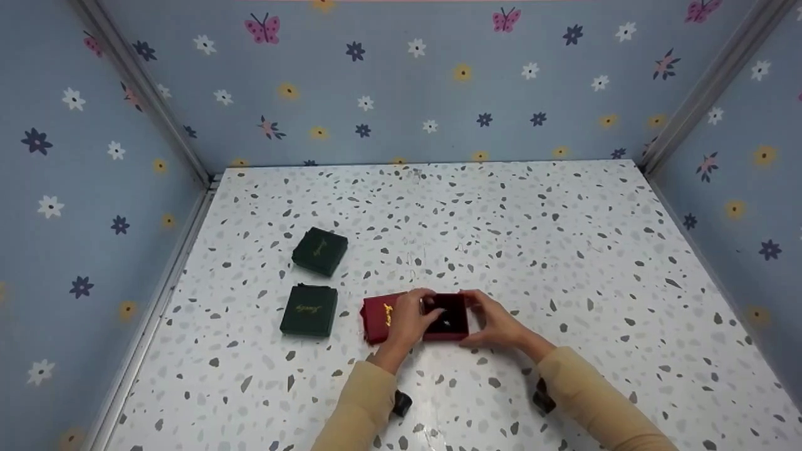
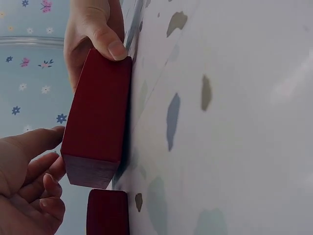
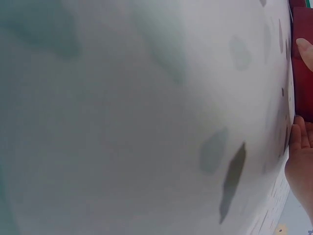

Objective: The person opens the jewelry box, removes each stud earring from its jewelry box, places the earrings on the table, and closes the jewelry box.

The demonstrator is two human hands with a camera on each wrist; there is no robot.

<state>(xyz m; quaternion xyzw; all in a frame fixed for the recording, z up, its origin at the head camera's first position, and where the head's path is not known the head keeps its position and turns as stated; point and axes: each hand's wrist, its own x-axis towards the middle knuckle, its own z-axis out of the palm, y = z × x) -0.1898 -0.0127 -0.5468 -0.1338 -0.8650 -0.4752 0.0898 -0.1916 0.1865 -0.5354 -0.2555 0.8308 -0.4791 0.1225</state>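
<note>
Red box (image 1: 453, 312) sits well off table (image 1: 576, 275) sides, right hand (image 1: 496, 322) gripping, left hand (image 1: 411, 318) relaxed.

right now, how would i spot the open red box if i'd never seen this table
On the speckled white table, look to the near middle. There the open red box sits between the left hand and right hand. Unlike the gold-lettered red piece to its left and the two green boxes farther left, it shows its dark inside.

The right hand (image 1: 497, 322) holds an open red box (image 1: 446, 336) on the bench (image 1: 564, 250). The left hand (image 1: 409, 319) is at its other side, partly hiding a red thing (image 1: 377, 318). Two green boxes (image 1: 309, 311) sit further left.
</note>
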